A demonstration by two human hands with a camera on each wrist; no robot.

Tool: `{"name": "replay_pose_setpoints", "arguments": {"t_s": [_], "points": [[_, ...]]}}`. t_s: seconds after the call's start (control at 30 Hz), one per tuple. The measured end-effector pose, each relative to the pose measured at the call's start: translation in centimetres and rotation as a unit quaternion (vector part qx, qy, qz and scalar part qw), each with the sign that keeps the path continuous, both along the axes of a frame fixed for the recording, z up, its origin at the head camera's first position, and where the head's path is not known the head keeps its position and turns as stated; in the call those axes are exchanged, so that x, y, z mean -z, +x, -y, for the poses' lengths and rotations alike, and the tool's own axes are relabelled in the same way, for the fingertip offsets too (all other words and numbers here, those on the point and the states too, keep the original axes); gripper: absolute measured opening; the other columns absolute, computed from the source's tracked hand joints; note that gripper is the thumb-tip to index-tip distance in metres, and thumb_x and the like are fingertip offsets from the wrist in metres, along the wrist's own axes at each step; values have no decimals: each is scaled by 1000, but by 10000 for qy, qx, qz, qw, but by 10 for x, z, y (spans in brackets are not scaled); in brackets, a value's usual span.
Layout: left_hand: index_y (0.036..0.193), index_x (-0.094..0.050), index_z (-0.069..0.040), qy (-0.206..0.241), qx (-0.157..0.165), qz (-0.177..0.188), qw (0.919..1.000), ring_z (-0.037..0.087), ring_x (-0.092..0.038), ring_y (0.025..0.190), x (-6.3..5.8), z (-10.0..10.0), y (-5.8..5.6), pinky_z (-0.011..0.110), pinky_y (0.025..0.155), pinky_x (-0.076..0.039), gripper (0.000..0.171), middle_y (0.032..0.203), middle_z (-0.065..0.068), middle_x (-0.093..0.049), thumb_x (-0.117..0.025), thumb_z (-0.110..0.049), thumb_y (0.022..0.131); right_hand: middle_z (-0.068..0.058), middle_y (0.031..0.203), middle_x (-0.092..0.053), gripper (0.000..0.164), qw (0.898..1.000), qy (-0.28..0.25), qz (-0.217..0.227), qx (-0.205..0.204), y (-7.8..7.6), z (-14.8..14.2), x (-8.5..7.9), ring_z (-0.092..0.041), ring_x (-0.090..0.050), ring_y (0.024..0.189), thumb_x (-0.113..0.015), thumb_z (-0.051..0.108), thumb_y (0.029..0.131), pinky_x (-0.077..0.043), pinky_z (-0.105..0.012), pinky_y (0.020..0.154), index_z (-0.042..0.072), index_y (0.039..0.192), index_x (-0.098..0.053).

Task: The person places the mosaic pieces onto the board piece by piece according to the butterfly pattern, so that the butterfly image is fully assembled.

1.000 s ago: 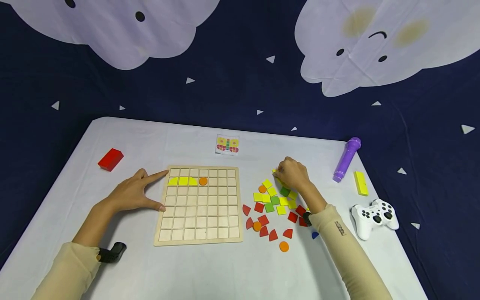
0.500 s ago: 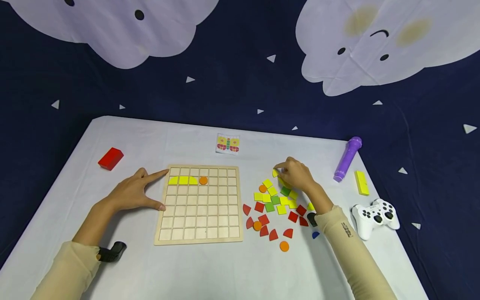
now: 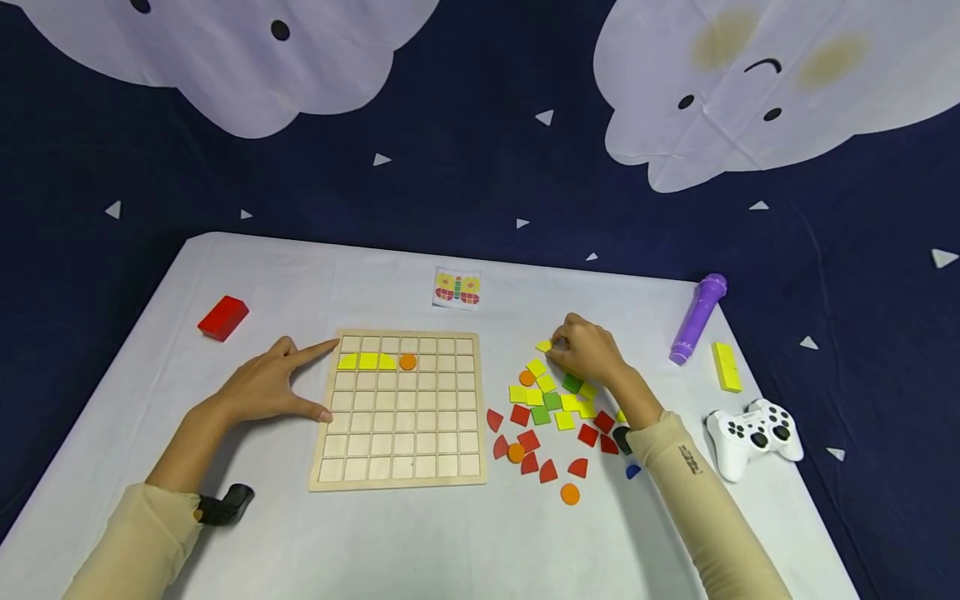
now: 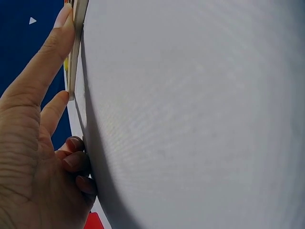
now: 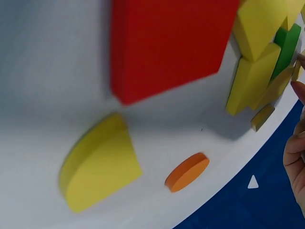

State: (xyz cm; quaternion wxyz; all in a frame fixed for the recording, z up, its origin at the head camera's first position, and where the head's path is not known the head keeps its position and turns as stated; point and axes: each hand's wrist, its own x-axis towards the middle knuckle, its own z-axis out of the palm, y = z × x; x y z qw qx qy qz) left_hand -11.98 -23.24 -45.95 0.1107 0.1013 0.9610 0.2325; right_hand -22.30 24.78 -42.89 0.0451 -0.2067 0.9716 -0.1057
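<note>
A wooden grid board (image 3: 411, 421) lies on the white table, with several yellow pieces (image 3: 367, 361) and an orange disc (image 3: 407, 362) in its second row. My left hand (image 3: 258, 383) rests at the board's left edge, index finger and thumb spread and touching the frame; the left wrist view shows the other fingers of this hand (image 4: 43, 129) bent in. Over the far side of the loose pieces, my right hand (image 3: 588, 348) pinches a small yellow piece (image 3: 543, 346) between thumb and fingers. The right wrist view catches only part of that hand (image 5: 296, 152) at its edge.
Loose yellow, green, red and orange pieces (image 3: 552, 401) spread right of the board. Behind it lies a butterfly pattern card (image 3: 457, 288). A red block (image 3: 223, 318) is at left; a purple microphone (image 3: 698, 320), yellow block (image 3: 727, 367) and white game controller (image 3: 754, 437) are at right.
My right hand's index finger, stretched over the yellow piece half a second ago, has drawn back into a pinch with the thumb. The yellow piece has turned slightly. The left hand stays put.
</note>
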Motion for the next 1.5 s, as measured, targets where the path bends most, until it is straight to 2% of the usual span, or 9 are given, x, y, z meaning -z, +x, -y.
{"name": "replay_pose_setpoints", "arguments": {"t_s": [0.2, 0.43, 0.7, 0.8, 1.07, 1.3, 1.5], "points": [[153, -39, -22, -16, -20, 20, 10000, 18, -36, 63, 2, 0, -1, 31, 56, -28, 116, 89, 8, -41, -82, -71, 57, -7, 94, -60, 29, 9987, -211, -291, -358, 3, 15, -1, -18, -54, 72, -78, 29, 83, -50, -37, 69, 5, 99, -75], [153, -39, -22, -8, -28, 23, 10000, 18, -36, 64, 1, 1, -2, 30, 56, -29, 116, 90, 8, -41, -82, -71, 57, -3, 89, -55, 26, 9928, -254, -447, -1080, 10, 63, -8, -14, -51, 70, -78, 29, 84, -48, -32, 66, 6, 98, -76], [153, -40, -22, 27, 15, -69, 10000, 17, -37, 64, 3, 0, -2, 30, 56, -29, 116, 90, 8, -42, -82, -72, 57, -1, 91, -57, 23, 9788, -80, -622, -1949, 18, 121, -4, -11, -56, 67, -75, 32, 86, -50, -28, 62, 12, 97, -76], [153, -40, -22, 34, 22, -78, 10000, 17, -38, 65, 3, -1, -2, 30, 56, -30, 117, 90, 8, -41, -81, -73, 56, 0, 92, -57, 21, 9741, 44, -698, -2150, 19, 135, -2, -11, -57, 66, -73, 32, 88, -50, -27, 61, 14, 99, -76], [153, -40, -23, 19, 17, -106, 9999, 17, -37, 64, 5, 0, -2, 30, 56, -29, 116, 90, 7, -41, -81, -73, 56, 1, 90, -56, 13, 9732, -2, -656, -2205, 20, 150, -1, -10, -56, 64, -72, 29, 89, -49, -27, 60, 17, 93, -77], [152, -41, -23, 39, 16, -141, 9999, 17, -36, 64, 3, 0, -2, 30, 56, -29, 116, 89, 7, -41, -81, -74, 56, 0, 93, -56, 25, 9797, -342, -423, -1927, 19, 151, -2, -9, -55, 69, -75, 33, 89, -49, -28, 65, 17, 108, -77], [152, -41, -23, 32, 14, -132, 9999, 17, -37, 64, 2, 2, -1, 30, 56, -29, 116, 89, 7, -41, -81, -73, 56, 1, 94, -57, 22, 9785, -353, -260, -2014, 19, 155, 1, -10, -57, 72, -74, 30, 90, -49, -28, 66, 17, 108, -78]]}}
